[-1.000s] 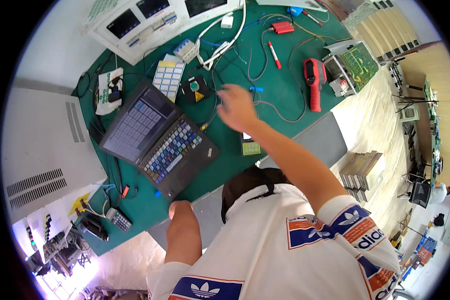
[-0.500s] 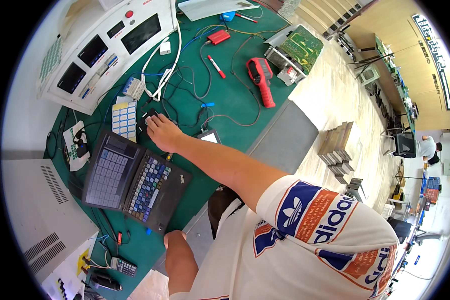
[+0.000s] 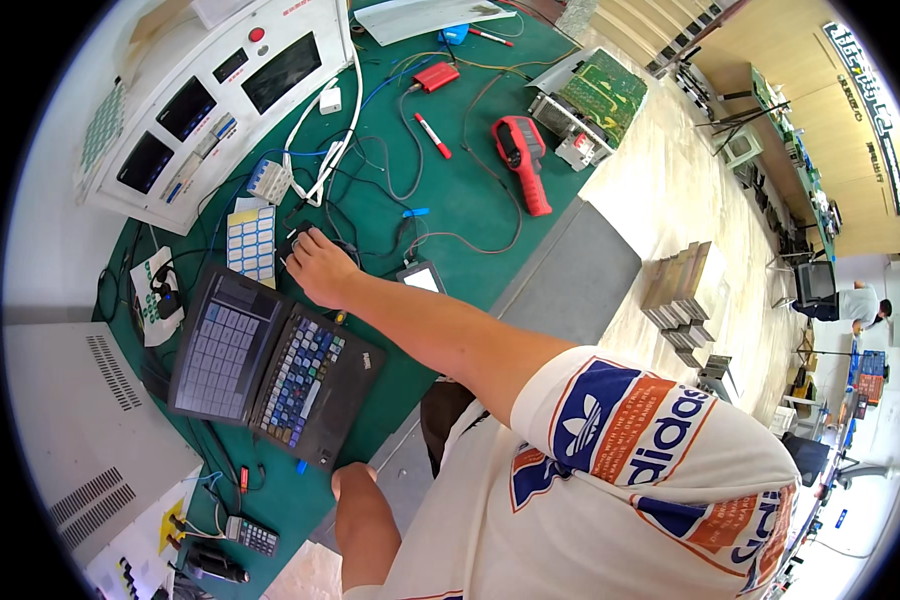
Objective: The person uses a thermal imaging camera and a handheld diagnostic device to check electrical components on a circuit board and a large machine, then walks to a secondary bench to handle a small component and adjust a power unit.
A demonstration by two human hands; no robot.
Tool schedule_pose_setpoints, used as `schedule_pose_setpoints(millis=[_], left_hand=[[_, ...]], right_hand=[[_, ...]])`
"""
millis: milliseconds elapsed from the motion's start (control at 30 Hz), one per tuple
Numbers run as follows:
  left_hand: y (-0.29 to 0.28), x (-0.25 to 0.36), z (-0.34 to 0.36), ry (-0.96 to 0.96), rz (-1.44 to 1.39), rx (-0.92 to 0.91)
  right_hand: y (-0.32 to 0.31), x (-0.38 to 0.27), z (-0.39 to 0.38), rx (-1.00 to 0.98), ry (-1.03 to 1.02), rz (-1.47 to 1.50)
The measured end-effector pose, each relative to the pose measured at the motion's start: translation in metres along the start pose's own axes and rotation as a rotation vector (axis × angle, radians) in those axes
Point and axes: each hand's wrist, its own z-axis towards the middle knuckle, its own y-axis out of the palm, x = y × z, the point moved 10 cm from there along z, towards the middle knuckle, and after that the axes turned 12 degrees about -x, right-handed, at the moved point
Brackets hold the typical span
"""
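The black box [image 3: 288,241], likely light, stiff and best held by its sides, lay on the bench [image 3: 460,195] beside the label sheet [image 3: 251,243]. The right hand [image 3: 320,267] partly covered it, its grip unclear; the left hand [image 3: 351,481], also unclear, was near the laptop [image 3: 337,400].

Tan wall [image 3: 795,62], lt. flr [image 3: 685,185] (streaky)

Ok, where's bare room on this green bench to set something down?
Bare bench top lies between the laptop and the right forearm, and between the calculator and the left hand. It's crowded around the right hand: black box, white-and-blue sheet, white block and cables.
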Motion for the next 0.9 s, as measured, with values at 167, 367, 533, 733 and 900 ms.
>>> schedule_pose_setpoints(millis=[167, 367, 533, 733, 900], left_hand=[[0.0, 0.001, 0.031, -0.057, 0.005, -0.076], [0.005, 0.002, 0.049, -0.057, -0.321, -0.182], [0.003, 0.0, 0.053, -0.034, -0.118, -0.151], [-0.015, 0.013, 0.06, -0.062, 0.052, -0.099], [-0.043, 0.032, 0.154, -0.03, 0.142, -0.084]], right_hand=[[0.003, -0.007, 0.004, -0.071, -0.015, -0.004], [0.004, -0.01, 0.003, -0.048, -0.027, 0.05], [-0.004, -0.013, 0.028, -0.209, 0.025, 0.134], [-0.065, 0.01, -0.037, 0.205, -0.044, 0.409], [-0.062, 0.081, -0.131, 0.282, 0.152, 0.496]])
